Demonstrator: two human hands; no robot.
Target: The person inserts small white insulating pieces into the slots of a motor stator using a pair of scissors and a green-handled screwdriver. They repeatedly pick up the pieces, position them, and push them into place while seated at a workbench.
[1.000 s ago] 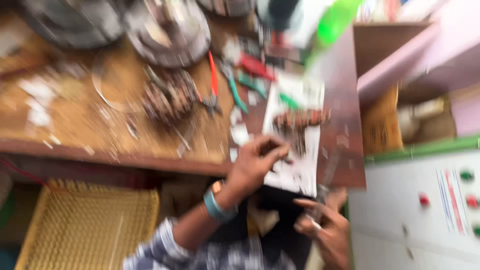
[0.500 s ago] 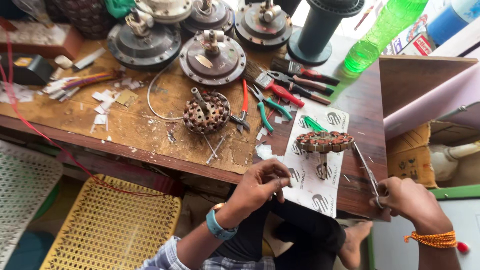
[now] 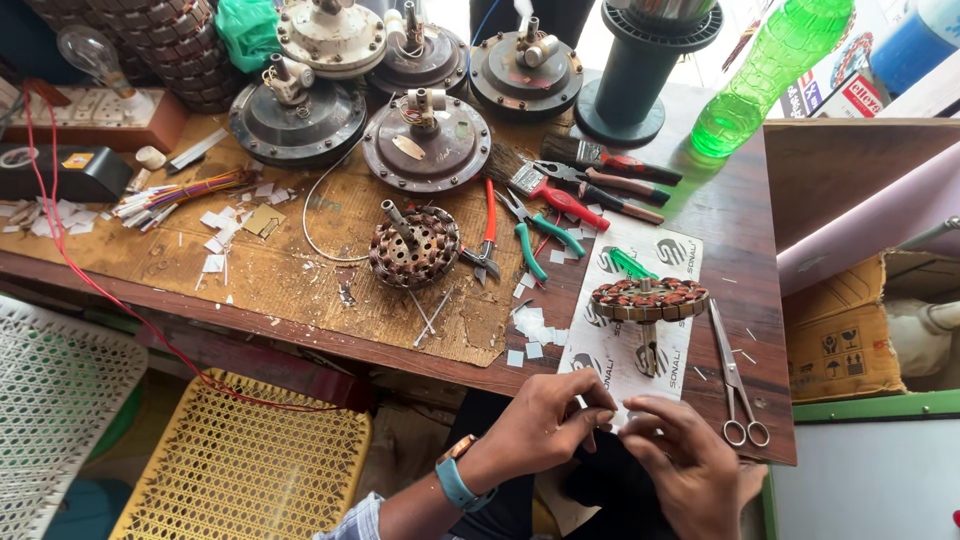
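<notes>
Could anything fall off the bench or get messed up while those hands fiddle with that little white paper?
Perhaps. The left hand and right hand pinch a small white paper piece at the workbench edge, so it could drop. The scissors lie close to that edge, and a bump might knock them off. The wound stator rests on its paper sheet nearby.

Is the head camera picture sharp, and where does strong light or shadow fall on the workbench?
Head view: sharp on the workbench and both hands, left hand and right hand; bright daylight comes from the top right, glowing through the green bottle and casting a green patch; the scissors glint; straight lines bend near the edges.
</notes>
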